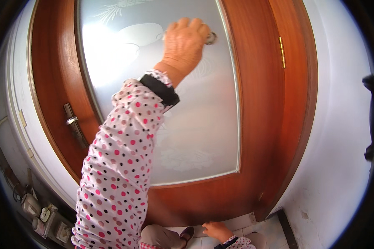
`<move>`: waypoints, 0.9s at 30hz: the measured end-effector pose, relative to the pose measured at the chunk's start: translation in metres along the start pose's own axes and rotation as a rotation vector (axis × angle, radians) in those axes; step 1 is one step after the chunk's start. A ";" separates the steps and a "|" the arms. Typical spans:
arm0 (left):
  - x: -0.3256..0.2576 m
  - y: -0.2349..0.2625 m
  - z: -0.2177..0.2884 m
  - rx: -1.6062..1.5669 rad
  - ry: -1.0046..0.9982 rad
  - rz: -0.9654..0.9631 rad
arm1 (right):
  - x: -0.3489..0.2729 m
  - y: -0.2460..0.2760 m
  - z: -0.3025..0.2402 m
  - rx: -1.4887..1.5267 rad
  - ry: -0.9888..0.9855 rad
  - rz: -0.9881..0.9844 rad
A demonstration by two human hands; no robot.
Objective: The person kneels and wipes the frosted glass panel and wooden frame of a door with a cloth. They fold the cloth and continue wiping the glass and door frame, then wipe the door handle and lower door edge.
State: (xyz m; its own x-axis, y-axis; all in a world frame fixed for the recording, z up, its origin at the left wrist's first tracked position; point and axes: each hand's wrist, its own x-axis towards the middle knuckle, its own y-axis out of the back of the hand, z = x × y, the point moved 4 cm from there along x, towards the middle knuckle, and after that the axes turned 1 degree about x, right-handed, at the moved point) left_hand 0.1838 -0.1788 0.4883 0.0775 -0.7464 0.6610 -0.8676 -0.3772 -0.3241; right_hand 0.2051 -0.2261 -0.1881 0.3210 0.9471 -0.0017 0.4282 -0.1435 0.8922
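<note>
My left hand is raised against the frosted glass panel of a brown wooden door, near its upper right part. Its fingers are closed over a wadded greyish cloth; only the cloth's edges show beside the knuckles, and the palm side is hidden. A white sleeve with pink and black dots covers that arm, with a black band at the wrist. Low down, in front of the door's bottom, my right hand hangs with loosely bent fingers. Nothing shows in it.
A metal door handle is on the left side of the door, a brass hinge on the right. White wall stands to the right. At lower left, a small shelf carries several household items. Pale tiles cover the floor.
</note>
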 end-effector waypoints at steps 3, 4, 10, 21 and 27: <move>-0.015 0.011 -0.039 0.054 0.093 0.006 | -0.004 0.000 -0.005 -0.003 0.010 -0.046; -0.021 0.010 -0.051 0.076 0.151 -0.057 | -0.006 0.001 -0.003 0.013 0.019 -0.038; -0.071 0.024 -0.118 0.248 0.334 -0.162 | 0.000 0.003 0.025 0.045 0.064 -0.026; -0.124 0.049 -0.165 0.529 0.869 -0.316 | -0.010 0.029 0.025 0.089 0.085 -0.064; -0.113 0.035 -0.129 0.402 0.791 -0.268 | -0.008 0.027 0.012 0.089 0.088 -0.058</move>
State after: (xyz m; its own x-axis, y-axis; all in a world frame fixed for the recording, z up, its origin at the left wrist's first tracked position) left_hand 0.0808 -0.0371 0.4898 -0.2348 -0.0712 0.9694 -0.6222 -0.7552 -0.2062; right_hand 0.2242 -0.2413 -0.1690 0.2200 0.9755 -0.0096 0.5184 -0.1085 0.8482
